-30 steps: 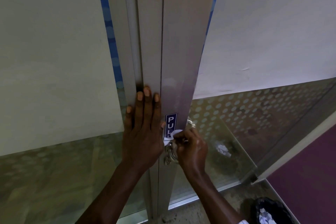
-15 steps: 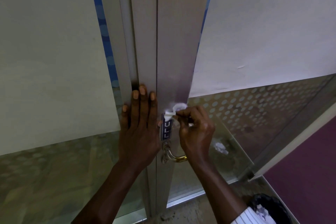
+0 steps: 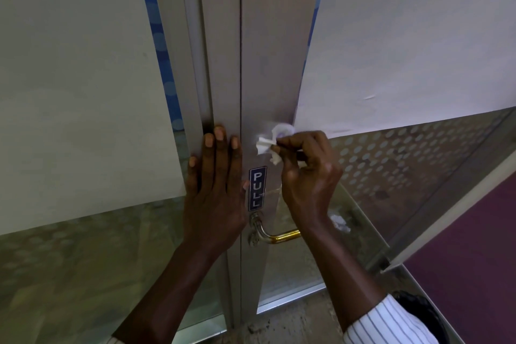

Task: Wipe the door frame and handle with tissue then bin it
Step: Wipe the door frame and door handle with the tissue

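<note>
A silver metal door frame runs up the middle of the view. My right hand pinches a crumpled white tissue and presses it on the frame, just above the blue PULL sticker. Below the sticker, the brass and chrome door handle sticks out to the right, partly hidden behind my right wrist. My left hand lies flat, fingers together, on the left frame post beside the sticker.
Frosted and dotted glass panels flank the frame. A black bin stands at the bottom right, mostly hidden by my striped sleeve. Another white scrap shows behind the glass. The purple floor lies to the right.
My right hand has moved the tissue up from the handle, over the PULL sticker, to the frame above it. My left hand stays flat on the frame.
</note>
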Motion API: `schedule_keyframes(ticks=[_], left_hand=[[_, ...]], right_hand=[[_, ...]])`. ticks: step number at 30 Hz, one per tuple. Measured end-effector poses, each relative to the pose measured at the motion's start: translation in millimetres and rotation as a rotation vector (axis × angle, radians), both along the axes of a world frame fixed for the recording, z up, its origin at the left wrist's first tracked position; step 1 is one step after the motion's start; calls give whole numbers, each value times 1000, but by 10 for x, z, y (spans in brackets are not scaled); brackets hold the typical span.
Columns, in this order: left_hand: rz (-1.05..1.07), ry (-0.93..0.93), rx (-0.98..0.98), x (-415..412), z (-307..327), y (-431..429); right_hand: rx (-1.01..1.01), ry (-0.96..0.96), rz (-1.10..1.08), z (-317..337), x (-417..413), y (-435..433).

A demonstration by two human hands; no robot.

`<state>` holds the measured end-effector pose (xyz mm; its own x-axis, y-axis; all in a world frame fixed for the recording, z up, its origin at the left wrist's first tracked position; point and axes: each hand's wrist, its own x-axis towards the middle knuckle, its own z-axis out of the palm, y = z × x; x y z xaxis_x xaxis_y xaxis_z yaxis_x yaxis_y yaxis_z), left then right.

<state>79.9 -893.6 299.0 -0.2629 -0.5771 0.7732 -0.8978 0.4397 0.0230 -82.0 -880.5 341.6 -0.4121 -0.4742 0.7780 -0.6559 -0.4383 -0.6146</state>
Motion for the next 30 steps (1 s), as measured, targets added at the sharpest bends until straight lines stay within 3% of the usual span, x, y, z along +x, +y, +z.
schedule_keyframes(ticks=[7,15,24,30], left_hand=[[-9,-1,-25,-12,9,9],[-9,3,-40,-5,-1,6],[17,1,-6,0,24,21],[14,-4,2,7,33,32]], right_hand=[[244,39,-74,-799,19,115],[515,55,-40,-1086,-3,206],[181,26,-61,-190,-98,103],[244,21,-25,-251,-262,99]])
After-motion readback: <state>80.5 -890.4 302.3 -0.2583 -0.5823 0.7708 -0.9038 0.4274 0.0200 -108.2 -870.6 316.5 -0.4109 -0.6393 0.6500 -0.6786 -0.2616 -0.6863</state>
